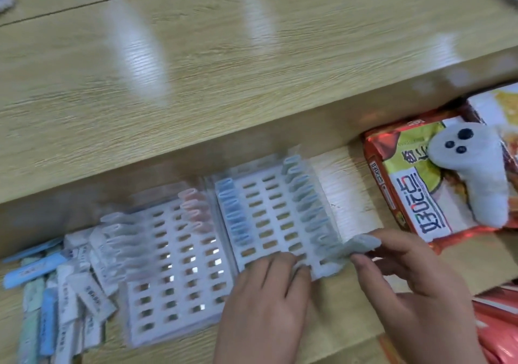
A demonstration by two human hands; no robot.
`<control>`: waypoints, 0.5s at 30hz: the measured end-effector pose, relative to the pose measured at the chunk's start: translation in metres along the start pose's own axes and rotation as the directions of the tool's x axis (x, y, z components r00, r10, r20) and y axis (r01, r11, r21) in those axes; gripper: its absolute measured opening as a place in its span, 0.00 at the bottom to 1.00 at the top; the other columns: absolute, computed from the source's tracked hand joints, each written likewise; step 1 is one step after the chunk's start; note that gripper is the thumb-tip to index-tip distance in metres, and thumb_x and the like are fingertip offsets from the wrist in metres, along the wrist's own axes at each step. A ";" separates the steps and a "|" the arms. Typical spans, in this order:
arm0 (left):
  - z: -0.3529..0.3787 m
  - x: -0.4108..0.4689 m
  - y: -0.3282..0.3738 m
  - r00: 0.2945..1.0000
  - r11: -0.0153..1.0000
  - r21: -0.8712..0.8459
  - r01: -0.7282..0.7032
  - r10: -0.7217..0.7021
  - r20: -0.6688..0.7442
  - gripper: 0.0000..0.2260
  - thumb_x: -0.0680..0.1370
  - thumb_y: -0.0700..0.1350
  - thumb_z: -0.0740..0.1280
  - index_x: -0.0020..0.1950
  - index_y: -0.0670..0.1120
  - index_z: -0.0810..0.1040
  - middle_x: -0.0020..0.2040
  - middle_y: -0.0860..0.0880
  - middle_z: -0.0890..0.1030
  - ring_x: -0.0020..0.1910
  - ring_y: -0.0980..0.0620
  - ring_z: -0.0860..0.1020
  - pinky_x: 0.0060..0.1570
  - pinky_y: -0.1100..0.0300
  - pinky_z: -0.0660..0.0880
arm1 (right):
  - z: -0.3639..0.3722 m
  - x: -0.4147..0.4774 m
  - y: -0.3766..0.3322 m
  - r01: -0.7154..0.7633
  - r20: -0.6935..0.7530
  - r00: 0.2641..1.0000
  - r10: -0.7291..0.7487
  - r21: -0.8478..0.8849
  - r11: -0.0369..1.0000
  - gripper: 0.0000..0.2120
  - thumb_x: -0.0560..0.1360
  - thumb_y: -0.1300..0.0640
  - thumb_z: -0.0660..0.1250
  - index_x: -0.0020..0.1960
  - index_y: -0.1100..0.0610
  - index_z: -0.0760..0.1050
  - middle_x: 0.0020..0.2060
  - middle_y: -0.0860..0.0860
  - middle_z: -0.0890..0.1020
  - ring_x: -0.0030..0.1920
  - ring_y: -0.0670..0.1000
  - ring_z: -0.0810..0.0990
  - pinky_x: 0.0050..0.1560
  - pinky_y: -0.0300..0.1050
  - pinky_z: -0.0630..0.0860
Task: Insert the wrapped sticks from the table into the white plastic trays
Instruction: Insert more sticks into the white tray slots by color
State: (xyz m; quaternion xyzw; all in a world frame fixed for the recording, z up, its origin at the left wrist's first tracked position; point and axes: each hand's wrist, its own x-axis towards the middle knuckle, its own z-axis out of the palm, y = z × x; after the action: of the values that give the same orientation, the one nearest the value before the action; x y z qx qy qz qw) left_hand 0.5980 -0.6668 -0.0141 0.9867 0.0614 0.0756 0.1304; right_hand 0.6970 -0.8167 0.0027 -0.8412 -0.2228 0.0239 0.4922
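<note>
- Two white trays sat side by side, touching: left tray [179,282], right tray [276,209].
- The raised wooden ledge [196,97] ran just behind both trays, so there was little room at the back. Bare table [344,321] showed in front.
- Left hand [266,293] lay on the right tray's near edge, fingers fairly straight, pressing down.
- Right hand [406,274] pinched a pale green stick [361,244] between thumb and fingers at the right tray's near right corner, beside the green row [308,203].
- Blue row [232,215] filled that tray's left column; the middle slots were unfilled.
- Loose sticks [64,288] were piled against the left tray's left side.
- Snack packet [403,195] with a white plush toy [471,173] on it lay near the right tray's right side.
- Frame blurry.
</note>
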 end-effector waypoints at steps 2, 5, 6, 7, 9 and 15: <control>0.002 -0.002 0.000 0.999 1.000 0.018 -0.006 0.007 -0.045 0.13 0.73 0.43 0.62 0.47 0.49 0.86 0.48 0.49 0.84 0.45 0.49 0.81 0.37 0.59 0.76 | -0.001 0.000 0.004 -0.033 0.073 0.997 0.037 -0.054 0.998 0.13 0.70 0.53 0.71 0.50 0.38 0.75 0.44 0.37 0.82 0.35 0.41 0.82 0.31 0.27 0.70; 0.005 -0.005 -0.001 0.995 1.000 0.013 -0.016 0.018 -0.099 0.13 0.74 0.43 0.62 0.48 0.49 0.87 0.48 0.50 0.85 0.50 0.51 0.75 0.38 0.59 0.74 | -0.002 0.000 0.009 -0.025 0.159 0.986 0.046 -0.131 0.991 0.07 0.74 0.46 0.70 0.50 0.38 0.74 0.43 0.38 0.81 0.38 0.43 0.81 0.31 0.31 0.72; 0.006 -0.006 -0.001 0.994 1.000 0.013 -0.018 0.019 -0.109 0.13 0.74 0.43 0.62 0.48 0.48 0.87 0.49 0.49 0.85 0.50 0.51 0.74 0.39 0.59 0.74 | -0.003 0.001 0.010 -0.017 0.165 0.985 0.042 -0.155 0.988 0.06 0.75 0.44 0.68 0.51 0.38 0.74 0.43 0.40 0.81 0.39 0.44 0.80 0.33 0.34 0.73; 0.007 -0.008 -0.001 0.993 1.000 0.012 -0.015 0.017 -0.114 0.12 0.74 0.43 0.63 0.48 0.48 0.87 0.49 0.49 0.85 0.50 0.51 0.74 0.40 0.59 0.74 | -0.004 0.001 0.011 0.003 0.167 0.986 0.028 -0.178 0.984 0.06 0.75 0.44 0.68 0.52 0.38 0.74 0.43 0.41 0.80 0.39 0.44 0.80 0.35 0.36 0.73; 0.011 -0.010 -0.002 0.992 1.000 0.020 -0.021 0.024 -0.122 0.09 0.74 0.43 0.68 0.48 0.48 0.87 0.50 0.49 0.85 0.50 0.50 0.75 0.40 0.59 0.74 | -0.007 0.001 0.011 0.038 0.192 0.981 0.003 -0.213 0.976 0.10 0.73 0.48 0.68 0.53 0.38 0.74 0.44 0.42 0.79 0.41 0.42 0.79 0.38 0.35 0.73; 0.014 -0.013 -0.005 0.997 0.999 -0.037 0.006 -0.008 -0.076 0.11 0.69 0.43 0.73 0.51 0.48 0.86 0.52 0.50 0.84 0.53 0.51 0.76 0.41 0.59 0.75 | -0.008 0.002 0.018 0.125 0.291 0.957 -0.020 -0.348 0.929 0.11 0.71 0.53 0.71 0.51 0.41 0.76 0.40 0.35 0.78 0.43 0.38 0.74 0.40 0.39 0.71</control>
State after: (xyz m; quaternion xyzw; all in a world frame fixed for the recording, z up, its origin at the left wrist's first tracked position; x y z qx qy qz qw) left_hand 0.5872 -0.6677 -0.0309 0.9803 0.0684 0.1138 0.1464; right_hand 0.7075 -0.8301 -0.0078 -0.8965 -0.3224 0.0836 0.2920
